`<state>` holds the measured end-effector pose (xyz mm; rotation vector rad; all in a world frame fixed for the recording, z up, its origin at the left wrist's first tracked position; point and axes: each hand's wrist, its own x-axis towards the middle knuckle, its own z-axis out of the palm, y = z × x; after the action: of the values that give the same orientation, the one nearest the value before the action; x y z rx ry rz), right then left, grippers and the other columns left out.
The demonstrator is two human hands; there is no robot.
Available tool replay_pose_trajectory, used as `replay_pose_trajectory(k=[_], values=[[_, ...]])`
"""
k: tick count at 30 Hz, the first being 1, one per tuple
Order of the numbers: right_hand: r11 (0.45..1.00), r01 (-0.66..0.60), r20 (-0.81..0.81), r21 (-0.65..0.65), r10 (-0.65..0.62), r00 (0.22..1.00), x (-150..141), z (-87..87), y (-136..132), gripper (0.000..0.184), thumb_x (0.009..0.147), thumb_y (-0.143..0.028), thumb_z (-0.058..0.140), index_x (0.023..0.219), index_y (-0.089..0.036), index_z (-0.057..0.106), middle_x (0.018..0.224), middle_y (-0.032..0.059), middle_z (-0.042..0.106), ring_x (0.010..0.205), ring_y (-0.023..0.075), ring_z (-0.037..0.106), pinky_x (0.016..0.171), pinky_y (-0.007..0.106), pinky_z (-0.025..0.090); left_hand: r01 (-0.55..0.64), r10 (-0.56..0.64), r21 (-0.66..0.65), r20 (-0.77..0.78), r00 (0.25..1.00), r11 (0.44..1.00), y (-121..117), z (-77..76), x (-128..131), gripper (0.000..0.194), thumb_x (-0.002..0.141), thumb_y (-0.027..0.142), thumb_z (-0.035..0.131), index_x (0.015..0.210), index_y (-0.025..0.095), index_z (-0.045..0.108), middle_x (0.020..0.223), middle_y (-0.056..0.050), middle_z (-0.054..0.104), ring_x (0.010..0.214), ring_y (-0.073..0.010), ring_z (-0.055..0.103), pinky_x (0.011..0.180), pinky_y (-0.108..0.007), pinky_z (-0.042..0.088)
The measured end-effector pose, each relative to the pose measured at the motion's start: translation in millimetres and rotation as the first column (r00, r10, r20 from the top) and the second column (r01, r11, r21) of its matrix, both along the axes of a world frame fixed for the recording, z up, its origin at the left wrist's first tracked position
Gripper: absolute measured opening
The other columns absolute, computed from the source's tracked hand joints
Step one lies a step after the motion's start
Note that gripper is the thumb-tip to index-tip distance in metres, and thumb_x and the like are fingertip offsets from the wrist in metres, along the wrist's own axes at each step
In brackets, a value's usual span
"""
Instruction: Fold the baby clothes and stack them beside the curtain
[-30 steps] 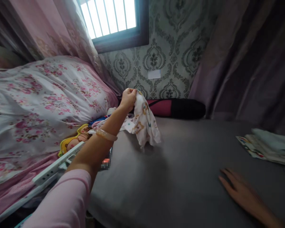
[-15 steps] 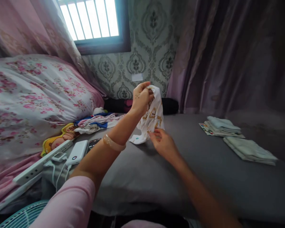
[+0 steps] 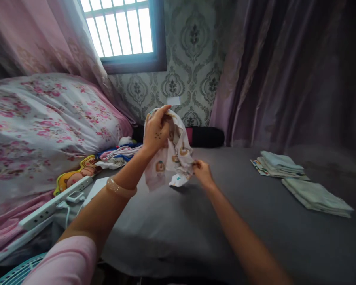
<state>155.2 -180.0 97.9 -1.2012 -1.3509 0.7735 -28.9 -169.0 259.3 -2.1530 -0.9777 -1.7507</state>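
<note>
A small white cloth garment (image 3: 166, 162) with brown animal-face prints hangs above the grey bed; its exact kind is hard to make out in the folds. My left hand (image 3: 156, 130) grips its top, fingers closed over the fabric. Lower and to the right, my right hand (image 3: 203, 172) pinches the garment's edge. One white corner with a small teal mark dangles close to the sheet.
Folded cloths (image 3: 280, 164) lie in a stack at the right, with another folded pile (image 3: 316, 196) nearer me. At the left are crumpled clothes (image 3: 118, 155), a yellow cartoon cushion (image 3: 75, 176) and a power strip (image 3: 56, 202). A black roll (image 3: 209, 136) lies along the wall.
My left hand has moved left, and the garment has spread wider, showing its animal-face prints. My right hand has closed on its edge, slightly to the right.
</note>
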Motion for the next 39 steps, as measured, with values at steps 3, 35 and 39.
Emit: replay_pose_trajectory(k=[3,35,39], values=[[0.992,-0.010,-0.205,-0.125,-0.016,0.979,37.9,21.1,-7.1,0.024,0.070,-0.026,0.053,0.088,-0.017,0.065,0.075,0.0027,0.069,0.065,0.0149,0.062,0.057,0.023,0.049,-0.185,0.181,-0.036,-0.085,0.980,0.982,-8.1,-5.7,-31.3,0.040,0.081,0.017,0.045,0.118,0.020,0.061,0.108,-0.004,0.066,0.103,-0.0197,0.058,0.098,-0.035,0.040],[0.950,-0.190,0.783,-0.249,0.313,0.538,81.2,-47.7,2.6,0.032,0.089,-0.025,0.050,0.120,-0.019,0.059,0.113,0.0087,0.061,0.109,0.0217,0.053,0.096,0.035,0.038,-0.012,-0.168,-0.933,-0.077,0.983,0.361,53.6,-231.8,14.3,0.040,0.082,0.049,0.048,0.069,0.014,0.064,0.055,0.003,0.047,0.056,-0.0115,0.041,0.051,-0.023,0.027],[0.948,-0.155,0.744,-0.278,0.315,0.589,84.9,-59.8,9.3,0.033,0.088,-0.025,0.052,0.120,-0.018,0.059,0.111,0.0092,0.061,0.106,0.0213,0.054,0.095,0.034,0.039,0.000,-0.186,-0.931,-0.073,0.980,0.365,54.6,-230.8,12.8,0.041,0.081,0.050,0.048,0.070,0.014,0.065,0.056,0.002,0.049,0.058,-0.0122,0.042,0.051,-0.023,0.028]])
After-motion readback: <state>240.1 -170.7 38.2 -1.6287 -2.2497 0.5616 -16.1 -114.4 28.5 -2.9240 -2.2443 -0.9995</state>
